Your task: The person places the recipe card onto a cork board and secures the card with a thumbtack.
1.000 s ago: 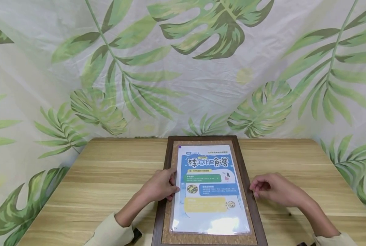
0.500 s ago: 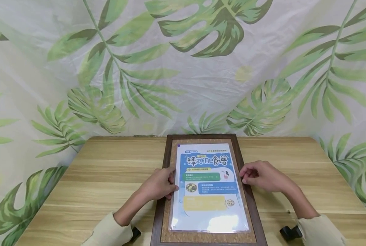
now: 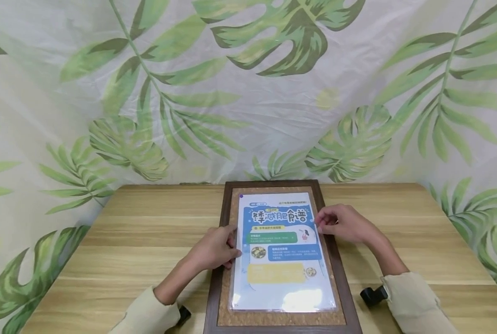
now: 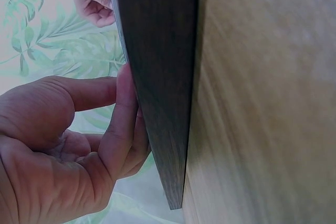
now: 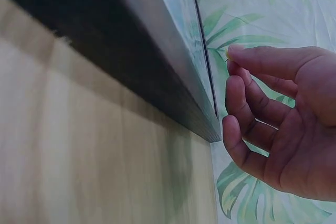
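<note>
- A dark wooden frame (image 3: 335, 260) with a cork board (image 3: 232, 211) inside lies flat on the wooden table (image 3: 148, 241), its far end near the leaf-print cloth (image 3: 248, 93) that hangs behind the table.
- On the cork rests 1 laminated sheet (image 3: 279, 253), printed in blue with a green band, a yellow box and Chinese headline characters; its far end sits near the frame's far rail and its near end stops short of the frame's near rail.
- My left hand (image 3: 215, 248) lies on the frame's left rail, about halfway along it. My fingertips (image 3: 235, 253) curl onto the sheet's left edge and press there; the left wrist view shows my fingers (image 4: 123, 124) bent against the frame's edge (image 4: 157, 87). Whether they pinch the sheet or only press it I cannot tell.
- My right hand (image 3: 342, 222) hovers over the frame's right rail, farther up than my left, toward the frame's far end. Its fingers are loosely curled with the tips just at the sheet's right edge; the right wrist view shows those fingers (image 5: 247, 108) beside the frame (image 5: 147, 72) with a sliver of space between them, closed on nothing.
- Cream sleeves (image 3: 415, 301) cover both my forearms, and a small black device (image 3: 371, 295) sits on my right wrist, just right of the frame's near part.
</note>
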{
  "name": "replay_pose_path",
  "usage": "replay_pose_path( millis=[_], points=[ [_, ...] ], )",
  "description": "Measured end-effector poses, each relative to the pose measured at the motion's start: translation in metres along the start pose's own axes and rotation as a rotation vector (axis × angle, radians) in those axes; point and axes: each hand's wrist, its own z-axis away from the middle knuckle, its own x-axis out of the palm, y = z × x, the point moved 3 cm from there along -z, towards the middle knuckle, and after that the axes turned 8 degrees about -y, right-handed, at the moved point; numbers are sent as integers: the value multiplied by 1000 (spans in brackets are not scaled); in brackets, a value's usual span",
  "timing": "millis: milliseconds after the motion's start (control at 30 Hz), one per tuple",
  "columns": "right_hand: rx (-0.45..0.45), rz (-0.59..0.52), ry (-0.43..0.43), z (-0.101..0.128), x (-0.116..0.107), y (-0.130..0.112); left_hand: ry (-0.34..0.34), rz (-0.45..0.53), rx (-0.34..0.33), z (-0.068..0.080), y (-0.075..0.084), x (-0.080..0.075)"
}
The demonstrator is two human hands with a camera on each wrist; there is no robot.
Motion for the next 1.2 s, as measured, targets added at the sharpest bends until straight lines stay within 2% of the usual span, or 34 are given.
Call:
replay_pose_path(
  millis=[267, 600, 933, 1200],
  points=[
    [17, 7, 36, -15, -3, 2, 0, -9, 13, -3, 2, -2],
    [31, 24, 37, -40, 0, 8, -2, -2, 1, 0, 2, -1],
    [70, 74, 77, -51, -3, 8, -6, 5, 0, 0, 0, 0],
    [64, 78, 128, -59, -6, 15, -8, 5, 2, 0, 0, 0]
  ],
)
